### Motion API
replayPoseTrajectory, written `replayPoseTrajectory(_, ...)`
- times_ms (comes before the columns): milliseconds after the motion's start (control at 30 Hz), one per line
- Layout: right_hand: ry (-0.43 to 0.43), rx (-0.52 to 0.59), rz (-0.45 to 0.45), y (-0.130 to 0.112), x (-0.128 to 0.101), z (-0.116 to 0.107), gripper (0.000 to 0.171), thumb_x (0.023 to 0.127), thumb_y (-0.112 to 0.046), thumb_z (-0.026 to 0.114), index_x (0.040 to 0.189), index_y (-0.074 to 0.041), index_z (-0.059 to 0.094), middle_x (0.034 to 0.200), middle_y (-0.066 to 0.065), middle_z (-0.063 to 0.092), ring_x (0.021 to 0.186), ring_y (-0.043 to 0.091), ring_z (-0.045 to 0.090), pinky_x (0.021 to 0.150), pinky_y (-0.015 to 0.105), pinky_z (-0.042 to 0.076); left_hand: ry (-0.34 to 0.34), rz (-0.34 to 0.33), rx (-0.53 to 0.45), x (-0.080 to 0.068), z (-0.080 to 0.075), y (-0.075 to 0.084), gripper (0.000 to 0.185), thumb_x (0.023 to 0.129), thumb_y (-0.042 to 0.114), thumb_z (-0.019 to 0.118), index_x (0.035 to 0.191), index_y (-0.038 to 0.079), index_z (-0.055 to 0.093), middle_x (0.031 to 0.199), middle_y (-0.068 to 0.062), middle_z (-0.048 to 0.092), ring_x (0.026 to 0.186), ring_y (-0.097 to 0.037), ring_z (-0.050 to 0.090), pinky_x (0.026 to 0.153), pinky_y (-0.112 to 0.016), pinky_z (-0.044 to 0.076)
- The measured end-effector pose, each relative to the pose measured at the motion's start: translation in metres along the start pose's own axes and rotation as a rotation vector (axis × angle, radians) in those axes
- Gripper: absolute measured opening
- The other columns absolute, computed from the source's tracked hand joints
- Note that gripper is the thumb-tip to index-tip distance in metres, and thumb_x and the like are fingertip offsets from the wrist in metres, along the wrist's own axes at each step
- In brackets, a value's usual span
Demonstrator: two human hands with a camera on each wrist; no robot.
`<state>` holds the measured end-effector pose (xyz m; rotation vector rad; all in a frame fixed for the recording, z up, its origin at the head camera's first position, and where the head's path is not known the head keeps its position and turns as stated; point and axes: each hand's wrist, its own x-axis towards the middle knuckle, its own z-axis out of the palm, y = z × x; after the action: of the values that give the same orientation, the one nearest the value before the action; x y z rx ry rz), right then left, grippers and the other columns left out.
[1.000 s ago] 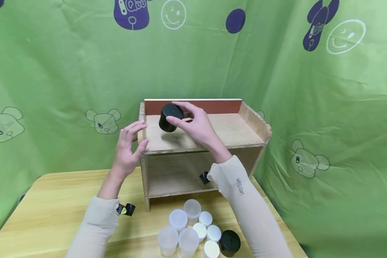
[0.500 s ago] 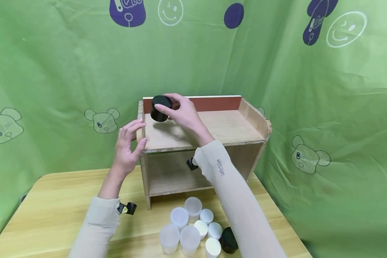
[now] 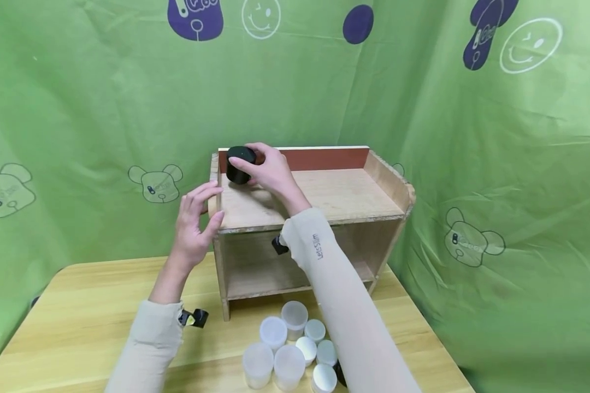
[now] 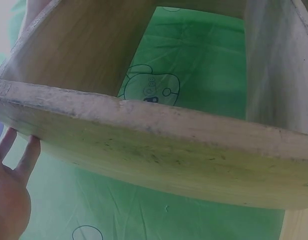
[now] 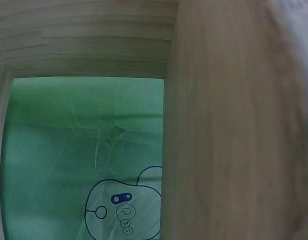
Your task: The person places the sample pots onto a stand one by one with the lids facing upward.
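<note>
Our right hand (image 3: 270, 169) grips the black jar (image 3: 238, 164) at the shelf's (image 3: 354, 199) ten o'clock corner, left hand (image 3: 196, 224) open; next we judge a gentle set-down.

A two-tier wooden shelf unit (image 3: 354, 196) is standing at the back of the light wooden desk (image 3: 78, 322). A black cylindrical jar (image 3: 239, 164) is sitting in the top tier's back left corner, with the right hand (image 3: 270, 169) curling around it. The left hand (image 3: 194, 218) is hovering just left of the shelf's front left corner. A cluster of frosted white-lidded plastic jars (image 3: 290, 349) is lying on the desk before the shelf.
</note>
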<state>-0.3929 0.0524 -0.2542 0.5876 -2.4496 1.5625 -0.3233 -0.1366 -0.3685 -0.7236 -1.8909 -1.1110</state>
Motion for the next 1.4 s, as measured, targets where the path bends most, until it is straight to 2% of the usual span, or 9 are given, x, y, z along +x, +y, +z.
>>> replayPoseTrajectory(333,0.008,-0.048,0.035,0.0045,0.0038,0.0034,0.068,0.090,-0.041,0.079,0.146,-0.010,0.056,0.135,0.018,0.061,0.097,0.027,0.072,0.069,0.029,0.062,-0.004,-0.010,0.000,0.0008,0.0008,0.0025,0.049,0.094,0.026,0.057,0.141,0.012,0.057,0.154,-0.007,0.051,0.125,-0.028,0.047,0.103,-0.045,0.037)
replayPoseTrajectory(600,-0.022,-0.082,0.047,0.0070,0.0040,0.0083,0.066,0.092,-0.041,0.077,0.147,-0.012,0.055,0.139,0.018,0.060,0.097,0.029,0.074,0.066,0.028,0.062,-0.010,-0.024,0.002,0.0000,-0.0013,0.0013,0.049,0.095,0.028,0.057,0.141,0.012,0.057,0.154,-0.006,0.051,0.125,-0.028,0.046,0.103,-0.045,0.038)
replayPoseTrajectory(967,0.001,-0.167,0.026,0.0104,0.0054,0.0085,0.066,0.094,-0.047,0.073,0.148,-0.013,0.055,0.140,0.016,0.061,0.109,0.028,0.070,0.065,0.025,0.061,-0.009,-0.023,-0.004,0.0022,0.0002,0.0020,0.049,0.095,0.029,0.057,0.141,0.012,0.057,0.154,-0.006,0.051,0.126,-0.029,0.046,0.105,-0.047,0.037)
replayPoseTrajectory(1400,-0.011,-0.200,0.039,0.0095,0.0053,0.0093,0.069,0.095,-0.046,0.072,0.152,-0.014,0.051,0.141,0.019,0.061,0.096,0.026,0.074,0.064,0.025,0.061,-0.008,-0.030,-0.008,0.0021,0.0002,0.0018,0.049,0.095,0.029,0.057,0.141,0.013,0.057,0.155,-0.005,0.050,0.125,-0.027,0.046,0.101,-0.045,0.040)
